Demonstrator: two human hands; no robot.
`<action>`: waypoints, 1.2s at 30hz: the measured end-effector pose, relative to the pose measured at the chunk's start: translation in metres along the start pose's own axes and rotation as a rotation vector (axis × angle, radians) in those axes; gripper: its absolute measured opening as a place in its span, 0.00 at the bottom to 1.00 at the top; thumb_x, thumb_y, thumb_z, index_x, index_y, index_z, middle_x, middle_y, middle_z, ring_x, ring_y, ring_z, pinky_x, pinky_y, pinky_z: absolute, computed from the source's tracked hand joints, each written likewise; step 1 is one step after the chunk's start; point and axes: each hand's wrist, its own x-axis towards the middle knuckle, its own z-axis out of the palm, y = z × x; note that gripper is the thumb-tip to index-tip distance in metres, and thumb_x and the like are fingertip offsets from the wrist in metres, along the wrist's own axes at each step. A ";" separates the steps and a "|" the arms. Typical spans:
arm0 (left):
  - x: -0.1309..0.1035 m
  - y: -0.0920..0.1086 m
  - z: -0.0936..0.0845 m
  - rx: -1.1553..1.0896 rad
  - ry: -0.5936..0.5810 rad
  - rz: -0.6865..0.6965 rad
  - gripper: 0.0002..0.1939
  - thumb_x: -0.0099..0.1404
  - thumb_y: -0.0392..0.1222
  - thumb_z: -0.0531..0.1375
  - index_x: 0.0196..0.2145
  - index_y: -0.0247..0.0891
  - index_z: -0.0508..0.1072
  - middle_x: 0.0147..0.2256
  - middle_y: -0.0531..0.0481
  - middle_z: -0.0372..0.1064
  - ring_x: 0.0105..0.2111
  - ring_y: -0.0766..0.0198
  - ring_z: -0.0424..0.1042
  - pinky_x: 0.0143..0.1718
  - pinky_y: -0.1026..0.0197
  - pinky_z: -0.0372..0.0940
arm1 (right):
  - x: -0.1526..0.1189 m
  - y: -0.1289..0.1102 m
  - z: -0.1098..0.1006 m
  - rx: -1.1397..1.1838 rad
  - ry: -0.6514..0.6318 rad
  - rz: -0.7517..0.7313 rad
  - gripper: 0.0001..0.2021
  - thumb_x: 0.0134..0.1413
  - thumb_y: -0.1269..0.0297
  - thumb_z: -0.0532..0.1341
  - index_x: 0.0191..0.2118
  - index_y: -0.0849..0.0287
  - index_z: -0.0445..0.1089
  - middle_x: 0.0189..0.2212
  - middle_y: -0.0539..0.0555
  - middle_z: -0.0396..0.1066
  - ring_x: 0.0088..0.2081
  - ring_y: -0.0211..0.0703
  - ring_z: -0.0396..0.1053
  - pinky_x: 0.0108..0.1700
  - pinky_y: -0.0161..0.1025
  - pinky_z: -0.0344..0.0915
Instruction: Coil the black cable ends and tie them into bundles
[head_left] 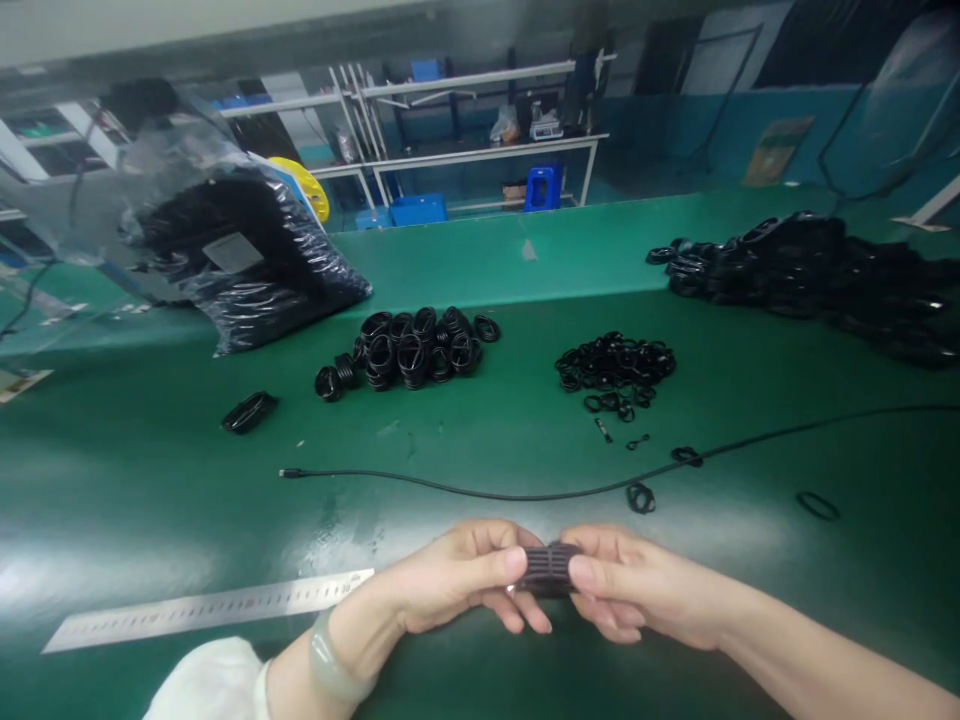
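A small black coil of cable (550,568) is held between both hands, low in the head view, with a band around its middle. My left hand (480,575) pinches its left end between thumb and fingers. At the right end, the thumb and fingers of my right hand (626,582) are closed on the same coil. Beyond the hands, a straight black cable (480,492) with a connector at its left end runs across the green table (420,440). Several small black bands (615,362) lie in a pile at centre right.
Coiled black cables (412,350) stand grouped at the middle, with one coil (250,411) further left. A steel ruler (217,610) lies front left. A plastic bag of black items (247,250) stands back left; a large black pile (817,275) is back right.
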 end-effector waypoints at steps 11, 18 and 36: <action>0.000 -0.001 -0.002 0.214 -0.029 -0.008 0.28 0.67 0.61 0.54 0.27 0.31 0.70 0.22 0.47 0.73 0.16 0.69 0.72 0.16 0.71 0.65 | 0.004 0.000 -0.001 -0.144 0.049 -0.045 0.24 0.58 0.43 0.62 0.26 0.60 0.61 0.16 0.45 0.62 0.15 0.26 0.50 0.17 0.28 0.48; 0.004 -0.011 -0.002 0.130 0.069 0.120 0.25 0.52 0.55 0.71 0.26 0.38 0.60 0.16 0.57 0.69 0.10 0.74 0.62 0.10 0.74 0.51 | 0.002 -0.003 0.008 -0.143 0.055 -0.076 0.22 0.56 0.46 0.65 0.27 0.58 0.59 0.17 0.43 0.61 0.17 0.27 0.50 0.18 0.28 0.46; 0.006 -0.006 -0.004 0.297 0.134 0.199 0.24 0.60 0.60 0.63 0.25 0.38 0.60 0.17 0.60 0.62 0.12 0.78 0.50 0.13 0.71 0.42 | 0.007 -0.005 0.005 -0.215 0.125 -0.094 0.26 0.57 0.41 0.61 0.24 0.60 0.62 0.15 0.44 0.59 0.15 0.27 0.50 0.17 0.29 0.45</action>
